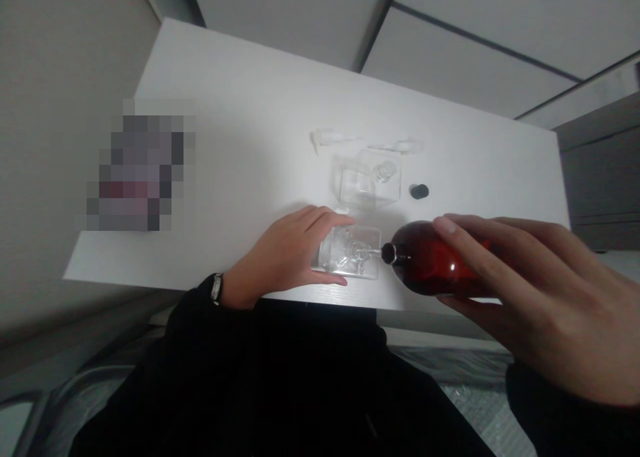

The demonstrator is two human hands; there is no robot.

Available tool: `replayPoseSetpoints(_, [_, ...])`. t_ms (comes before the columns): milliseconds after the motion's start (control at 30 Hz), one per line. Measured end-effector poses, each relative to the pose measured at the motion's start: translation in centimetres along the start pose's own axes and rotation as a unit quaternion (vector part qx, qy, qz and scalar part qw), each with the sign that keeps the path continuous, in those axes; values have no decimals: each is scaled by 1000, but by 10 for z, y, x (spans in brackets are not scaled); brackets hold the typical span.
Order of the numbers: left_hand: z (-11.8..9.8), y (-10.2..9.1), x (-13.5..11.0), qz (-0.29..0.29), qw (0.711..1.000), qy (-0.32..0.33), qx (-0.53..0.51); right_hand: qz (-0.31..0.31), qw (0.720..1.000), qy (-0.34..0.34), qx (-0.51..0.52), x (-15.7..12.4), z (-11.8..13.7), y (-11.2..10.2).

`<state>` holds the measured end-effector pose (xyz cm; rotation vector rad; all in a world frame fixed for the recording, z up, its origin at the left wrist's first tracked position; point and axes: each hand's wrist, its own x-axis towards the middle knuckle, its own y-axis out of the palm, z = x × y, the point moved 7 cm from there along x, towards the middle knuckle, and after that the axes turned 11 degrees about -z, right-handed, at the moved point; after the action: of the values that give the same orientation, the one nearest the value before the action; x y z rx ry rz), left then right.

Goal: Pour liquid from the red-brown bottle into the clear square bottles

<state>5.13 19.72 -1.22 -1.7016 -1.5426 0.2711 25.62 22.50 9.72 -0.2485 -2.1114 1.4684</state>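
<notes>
My right hand (520,277) is wrapped round a dark red-brown bottle (425,263), tilted so that its uncapped neck points left. From the mouth a thin stream of clear liquid (373,251) runs into a clear square container (370,270) on the table, and the liquid inside is stirred up. With thumb and fingers on opposite sides, my left hand (295,247) grips that container from its left. A small black cap (419,191) lies beyond the bottle.
Behind the container stand another clear box (357,185) and a small clear round piece (385,171). Two clear plastic pieces (337,137) (397,145) lie farther back on the white table (225,143). A blurred-out object (135,170) is at the left end.
</notes>
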Motion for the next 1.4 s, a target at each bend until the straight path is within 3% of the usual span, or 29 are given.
replayPoseSetpoints(1400, [1,-1,0,13,1000,-11,10,26,999,25,2,0,-2,-6])
